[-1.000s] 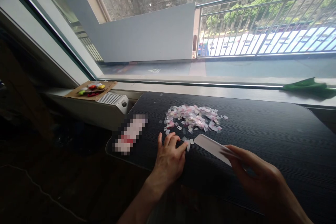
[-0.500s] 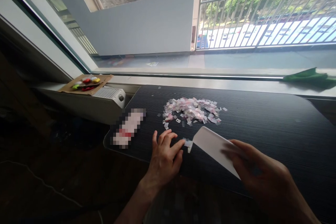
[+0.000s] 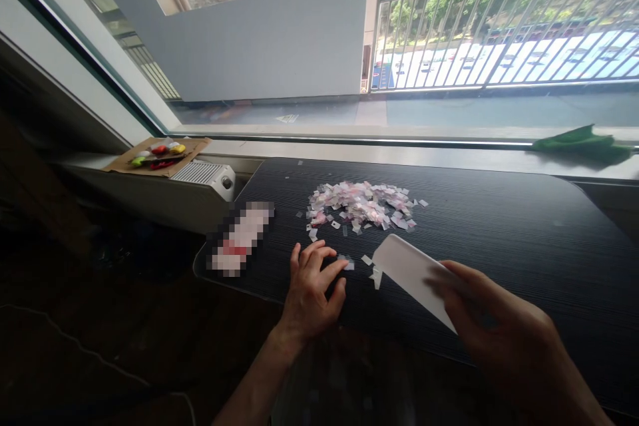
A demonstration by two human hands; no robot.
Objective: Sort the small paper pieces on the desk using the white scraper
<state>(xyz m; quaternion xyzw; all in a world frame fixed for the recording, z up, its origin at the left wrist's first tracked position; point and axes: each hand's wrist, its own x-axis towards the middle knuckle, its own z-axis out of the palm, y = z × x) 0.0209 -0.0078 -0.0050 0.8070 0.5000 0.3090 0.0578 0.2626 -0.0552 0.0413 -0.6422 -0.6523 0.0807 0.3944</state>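
My right hand (image 3: 494, 326) is closed around a long white piece like a shallow box or folded card (image 3: 412, 269), tilted with its far end low over the dark table (image 3: 499, 213). By that end lie a few small whitish scraps (image 3: 376, 276). My left hand (image 3: 314, 289) has its fingers apart, palm down near the front edge. Its index fingertip touches or nearly touches a small translucent scrap (image 3: 348, 264). Beyond both hands spreads a loose pile of small pink and white scraps (image 3: 359, 203).
A blurred-out pinkish item (image 3: 244, 236) lies at the table's left end. Past it stand a white radiator (image 3: 210, 176) and cardboard (image 3: 120, 161) with colourful objects on the ledge. A green cloth (image 3: 582, 146) rests on the sill at right, below the window.
The white piece has shifted slightly right, away from my left hand. Small scraps now lie apart between its end and my left index finger. The view has tilted slightly.
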